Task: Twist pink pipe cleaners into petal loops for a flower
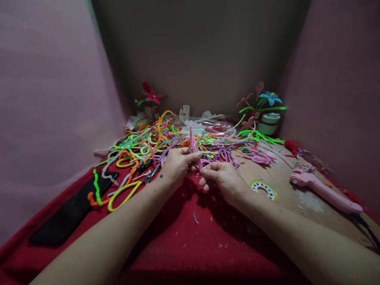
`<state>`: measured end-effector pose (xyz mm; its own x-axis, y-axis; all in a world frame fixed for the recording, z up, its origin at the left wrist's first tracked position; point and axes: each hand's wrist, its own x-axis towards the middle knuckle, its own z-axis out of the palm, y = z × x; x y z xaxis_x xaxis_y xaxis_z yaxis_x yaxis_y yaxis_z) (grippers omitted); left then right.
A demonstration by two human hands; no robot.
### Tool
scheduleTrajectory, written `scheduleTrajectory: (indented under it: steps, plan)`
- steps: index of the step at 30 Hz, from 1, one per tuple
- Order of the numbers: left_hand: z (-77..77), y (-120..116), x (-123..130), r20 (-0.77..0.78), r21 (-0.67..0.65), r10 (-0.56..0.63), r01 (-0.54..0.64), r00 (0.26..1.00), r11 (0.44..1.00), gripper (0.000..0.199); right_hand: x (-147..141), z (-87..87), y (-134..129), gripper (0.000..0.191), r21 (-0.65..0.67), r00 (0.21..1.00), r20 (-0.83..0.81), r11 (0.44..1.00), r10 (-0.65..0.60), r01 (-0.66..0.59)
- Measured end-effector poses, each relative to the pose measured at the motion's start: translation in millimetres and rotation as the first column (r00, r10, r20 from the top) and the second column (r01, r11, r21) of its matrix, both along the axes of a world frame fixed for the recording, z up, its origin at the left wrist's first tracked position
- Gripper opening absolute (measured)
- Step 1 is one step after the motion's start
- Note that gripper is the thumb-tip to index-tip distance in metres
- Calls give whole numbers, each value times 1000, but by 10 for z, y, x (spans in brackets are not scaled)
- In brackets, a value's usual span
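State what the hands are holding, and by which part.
Pink fuzzy strands: the left hand has its grip below their upright tips; the right hand pinches them lower down.

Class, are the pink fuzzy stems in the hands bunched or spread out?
Bunched: the pink fuzzy stems are pinched close together by the left hand and right hand, their upper ends parting slightly.

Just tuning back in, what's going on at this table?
A person's two bare hands are working on pink fuzzy stems. The left hand grips the bundle, which sticks up above its fingers, while the right hand pinches it lower down. Behind them spreads a tangled pile of colorful stems. Yellow-handled scissors lie beside the left forearm, and a pink tool lies far to the right.
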<state>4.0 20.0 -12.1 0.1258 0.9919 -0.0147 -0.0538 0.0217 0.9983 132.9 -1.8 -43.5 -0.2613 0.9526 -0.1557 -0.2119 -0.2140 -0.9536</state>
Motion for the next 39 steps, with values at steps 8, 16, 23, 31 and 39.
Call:
scheduleTrajectory:
  steps: [8,16,23,31,39]
  plan:
    - [-88,73,-38,109,-4,-99,100,989,995,21,55,-69,59,18,53,968,-226,994,109,-99]
    - [-103,53,-14,87,2,-144,145,986,989,22,49,-77,57,18,40,969,-230,996,88,-81]
    - [-120,48,-4,114,0,-144,144,983,990,22,25,-37,39,17,26,976,-209,998,60,-56]
    - [-25,-16,10,-113,14,-79,81,991,997,24,20,4,53,17,76,991,-134,997,-4,15]
    - [63,32,-105,-484,320,-61,241,873,916,9,64,19,98,16,112,994,-102,993,-31,42]
